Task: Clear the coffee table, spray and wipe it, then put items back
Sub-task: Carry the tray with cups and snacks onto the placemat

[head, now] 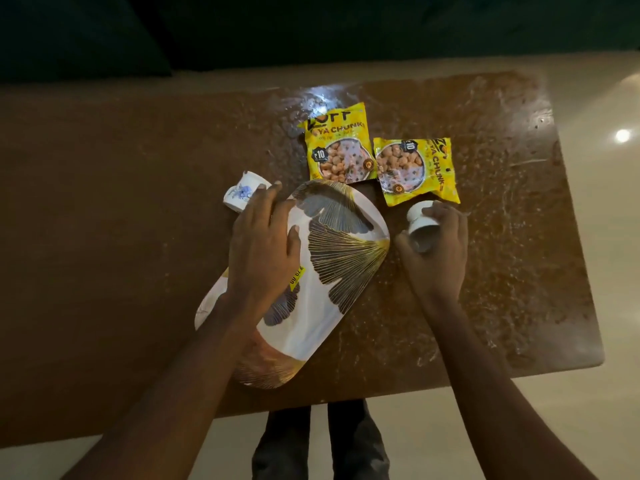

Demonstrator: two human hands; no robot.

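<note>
Looks like the put-back stage: coffee table is streaked wet on the right half, and items are on it.

**Where things are**
- Tray lies flat, mid-table.
- Two yellow snack packets lie flat just beyond its far end, edges about touching.

**Grip**
- Left hand lies on the tray's left rim, fingers fairly straight and together, thumb on the tray face.
- Its fingertips reach the flowered cup; can't tell if they're touching it.
- Right hand has fingers and thumb curled round the white cup, just right of the tray's far end and near the right packet's lower edge.

**Orientation**
- Tray's long axis runs diagonally. The near end sits at the table's near edge on the left, and the far end points up-right at the packets. It's skewed, not square to the table.
- White cup is tilted, not upright. One round end faces up-left toward the packets; can't tell if that's the mouth or the base.
- Flowered cup is also tipped off vertical, just off the tray's left side.

**Doing this step well (my read)**
- Use the flat left hand to pin or rotate the tray until its long axis is parallel with the table's long edge. Do this before loading it.
- Right the white cup in the air, then set it down base-first on the tray. Don't slide it, since the surface looks slick.
- Then stand the flowered cup up too.
- Keep the cups clear of the packets so nothing gets nudged.
</note>
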